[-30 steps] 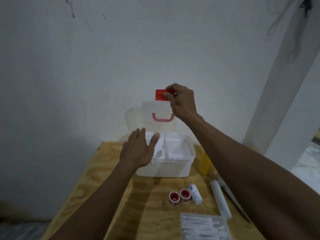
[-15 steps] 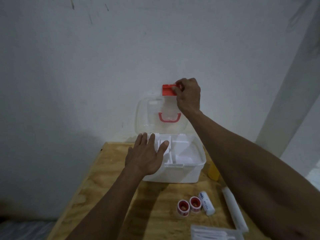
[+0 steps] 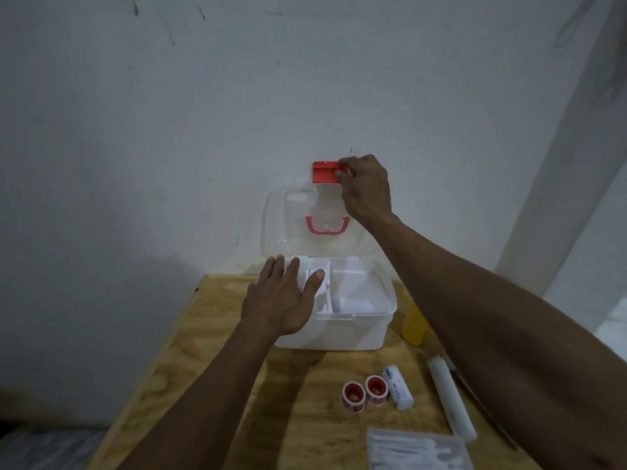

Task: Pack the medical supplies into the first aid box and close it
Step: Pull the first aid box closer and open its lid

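Box: the white box (image 3: pixel 330 330) sits at the far end of the wooden table (image 3: pixel 210 361), close to the wall, its divided tray bare, so packing looks not yet begun
Lid: the clear lid (image 3: pixel 291 225) stands upright at 12 o'clock from the tray, its red handle (image 3: pixel 327 225) facing me
Right hand: the right hand (image 3: pixel 366 188) has fingers pinched together on the red latch (image 3: pixel 324 172) at the lid's top edge, probably to keep the lid up and out of the way
Left hand: the left hand (image 3: pixel 283 300) lies flat, fingers spread and gripping nothing, on the box's left rim at 9 o'clock, likely bracing the box so it does not slide or tip back
Tapes: two red-cored tape rolls (image 3: pixel 364 393) lie at 6 o'clock from the box, well apart from it
Tube: a small white tube (image 3: pixel 397 388) lies just beside the rolls, at their 3 o'clock
Roll: a long white roll (image 3: pixel 449 398) lies at 5 o'clock from the box
Packet: a clear packet (image 3: pixel 417 449) of white items sits at the near edge
Bottle: a yellow bottle (image 3: pixel 414 325) stands at 3 o'clock, just beside the box
Next: I'd guess a hand must leave the box to fetch supplies; the lid may fall shut if it won't stay up by itself
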Demonstrator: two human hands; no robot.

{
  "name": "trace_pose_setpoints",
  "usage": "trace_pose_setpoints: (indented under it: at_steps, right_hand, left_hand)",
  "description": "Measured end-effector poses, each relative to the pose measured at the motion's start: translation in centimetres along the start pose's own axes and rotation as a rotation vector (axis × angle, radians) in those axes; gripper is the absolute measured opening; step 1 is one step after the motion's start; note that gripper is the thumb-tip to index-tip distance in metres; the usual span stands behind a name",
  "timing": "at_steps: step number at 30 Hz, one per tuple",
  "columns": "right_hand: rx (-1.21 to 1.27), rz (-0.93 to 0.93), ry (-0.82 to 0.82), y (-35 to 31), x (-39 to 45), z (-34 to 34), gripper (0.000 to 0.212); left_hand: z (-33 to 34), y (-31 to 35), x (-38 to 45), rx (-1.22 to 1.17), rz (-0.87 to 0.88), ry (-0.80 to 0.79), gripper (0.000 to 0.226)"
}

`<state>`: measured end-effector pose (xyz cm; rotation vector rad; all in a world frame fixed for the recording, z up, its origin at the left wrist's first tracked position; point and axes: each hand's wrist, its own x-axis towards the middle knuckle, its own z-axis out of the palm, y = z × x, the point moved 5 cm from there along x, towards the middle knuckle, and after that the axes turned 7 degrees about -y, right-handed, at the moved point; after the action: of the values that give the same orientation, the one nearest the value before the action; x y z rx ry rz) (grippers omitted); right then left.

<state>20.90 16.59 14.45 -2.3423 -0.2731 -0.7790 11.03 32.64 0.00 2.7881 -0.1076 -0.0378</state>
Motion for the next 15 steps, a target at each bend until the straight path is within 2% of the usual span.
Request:
trace_pose_setpoints:
  at_steps: [6,8,11,15]
  right_hand:
    - [0.001,-0.006,-0.003,-0.6,-2.7,-2.3,0.033]
    - [0.027,-0.019,-0.059,-1.1,-5.1,-3.8,0.030]
    - [0.063,-0.063,-0.261,-1.6,-9.9,-6.2,0.028]
    - [0.053,-0.098,-0.636,-1.0,-16.9,-8.3,0.024]
  left_hand:
    - [0.0,0.1,-0.2,-0.019,0.014,-0.002,0.087]
    - [0.0,0.1,-0.2,-0.026,0.015,0.010,0.084]
    - [0.0,-0.1,0.1,-0.016,0.035,0.019,0.086]
    - [-0.1,-0.2,0.4,0.008,0.041,0.023,0.083]
